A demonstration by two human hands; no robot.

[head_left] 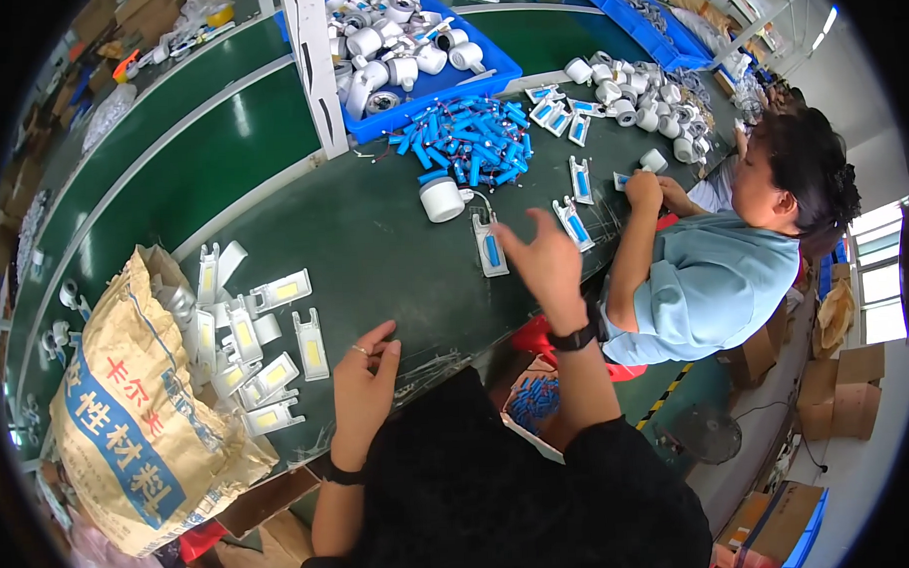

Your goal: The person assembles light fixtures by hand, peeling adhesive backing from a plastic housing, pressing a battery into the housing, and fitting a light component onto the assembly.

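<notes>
My right hand [548, 265] hovers with thumb and fingers apart, beside a white lamp panel [482, 267] that carries a blue cylindrical battery [492, 250]. A thin lead runs from that panel's top toward a white round lamp head [441, 199] lying on its side. My left hand [366, 385] is held over the bench's near edge, fingers loosely extended and nothing visible in them. Closest to it is a white panel with a yellow strip [311, 344]. More such panels [244, 333] lie in a loose heap farther left.
A heap of blue batteries [475, 143] and a blue tray of white lamp parts [502, 74] stand beyond. At left slumps a paper sack [128, 396]. On the right a co-worker [710, 275] handles a panel near more lamp heads [658, 102]. A white post [312, 69] rises at the bench's back.
</notes>
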